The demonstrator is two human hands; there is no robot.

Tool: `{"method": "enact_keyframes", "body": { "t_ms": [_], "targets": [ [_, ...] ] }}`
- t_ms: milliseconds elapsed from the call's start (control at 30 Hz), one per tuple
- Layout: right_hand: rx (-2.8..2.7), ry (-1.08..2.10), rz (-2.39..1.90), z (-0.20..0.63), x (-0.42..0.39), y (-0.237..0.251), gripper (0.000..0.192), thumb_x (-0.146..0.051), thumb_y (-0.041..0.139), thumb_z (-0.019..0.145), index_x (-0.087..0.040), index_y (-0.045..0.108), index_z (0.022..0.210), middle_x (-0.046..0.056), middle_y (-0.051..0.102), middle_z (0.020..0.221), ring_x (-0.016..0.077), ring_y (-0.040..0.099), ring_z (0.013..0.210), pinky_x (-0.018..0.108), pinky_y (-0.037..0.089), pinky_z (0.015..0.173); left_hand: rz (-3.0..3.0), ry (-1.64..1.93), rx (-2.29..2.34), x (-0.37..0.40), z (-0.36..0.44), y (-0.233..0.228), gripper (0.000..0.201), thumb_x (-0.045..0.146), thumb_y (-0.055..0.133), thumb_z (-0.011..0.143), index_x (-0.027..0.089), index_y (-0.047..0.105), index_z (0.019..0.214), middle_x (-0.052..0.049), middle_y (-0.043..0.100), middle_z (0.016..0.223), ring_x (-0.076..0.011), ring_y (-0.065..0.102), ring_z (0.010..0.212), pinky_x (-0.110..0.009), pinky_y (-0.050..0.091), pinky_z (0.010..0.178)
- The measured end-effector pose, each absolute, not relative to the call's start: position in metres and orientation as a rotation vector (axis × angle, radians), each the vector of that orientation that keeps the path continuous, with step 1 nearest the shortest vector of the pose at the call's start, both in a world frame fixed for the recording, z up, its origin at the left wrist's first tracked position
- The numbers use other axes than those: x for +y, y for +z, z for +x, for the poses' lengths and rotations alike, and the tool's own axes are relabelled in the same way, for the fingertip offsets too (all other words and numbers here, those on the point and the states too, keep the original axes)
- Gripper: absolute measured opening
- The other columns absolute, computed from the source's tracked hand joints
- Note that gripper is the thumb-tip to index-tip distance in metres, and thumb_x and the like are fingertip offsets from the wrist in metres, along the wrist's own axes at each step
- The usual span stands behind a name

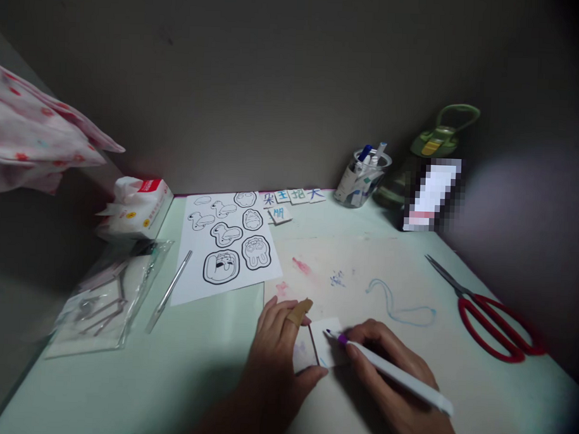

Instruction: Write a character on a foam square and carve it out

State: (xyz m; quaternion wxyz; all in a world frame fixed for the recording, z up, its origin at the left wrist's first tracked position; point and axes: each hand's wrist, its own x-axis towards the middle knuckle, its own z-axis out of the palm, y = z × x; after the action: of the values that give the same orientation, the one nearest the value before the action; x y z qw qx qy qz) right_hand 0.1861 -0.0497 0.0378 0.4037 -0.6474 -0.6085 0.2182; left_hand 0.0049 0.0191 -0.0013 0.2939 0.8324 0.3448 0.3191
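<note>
My left hand [275, 362] lies flat on the desk with a plaster on one finger, its fingertips and thumb pinning a small white paper square [323, 345]. My right hand [389, 366] grips a white marker [393, 372] whose purple tip touches the square's upper part. The square lies on a stained cream sheet [387, 277] with red, blue and light blue marks.
Red-handled scissors [490, 316] lie at the right. A sticker sheet with black outlines [226, 240], small lettered tiles [293, 196], a cup of markers [362, 175], a green bottle [437, 146], a tissue pack [138, 205], a plastic bag [106, 293] and tweezers [170, 289] lie around.
</note>
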Motion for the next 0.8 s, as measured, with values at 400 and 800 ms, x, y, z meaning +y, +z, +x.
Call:
{"method": "enact_keyframes", "body": {
  "t_ms": [400,800],
  "targets": [
    [-1.603,0.517,-1.569,0.1839,-0.0468,0.0381,0.008,-0.025,0.057,0.095,-0.023,0.061,0.089,-0.002,0.067,0.075,0.012,0.065,0.062,0.022,0.052,0.055,2.218,0.817,0.919,0.0197,0.0052,-0.0013,0.095,0.008,0.085,0.06,0.019,0.034,0.14,-0.009,0.064,0.112,-0.0343,0.058,0.116,-0.072,0.034,0.11],
    [-1.581,0.579,-1.604,0.18,-0.0475,0.0414,0.01,-0.025,0.054,0.096,-0.023,0.059,0.088,0.0,0.067,0.076,0.0137,0.065,0.064,0.025,0.053,0.057,2.235,0.826,0.933,0.0195,0.0066,-0.0036,0.088,0.009,0.078,0.064,0.02,0.035,0.14,-0.009,0.064,0.111,-0.0348,0.06,0.115,-0.072,0.034,0.109]
  ]
}}
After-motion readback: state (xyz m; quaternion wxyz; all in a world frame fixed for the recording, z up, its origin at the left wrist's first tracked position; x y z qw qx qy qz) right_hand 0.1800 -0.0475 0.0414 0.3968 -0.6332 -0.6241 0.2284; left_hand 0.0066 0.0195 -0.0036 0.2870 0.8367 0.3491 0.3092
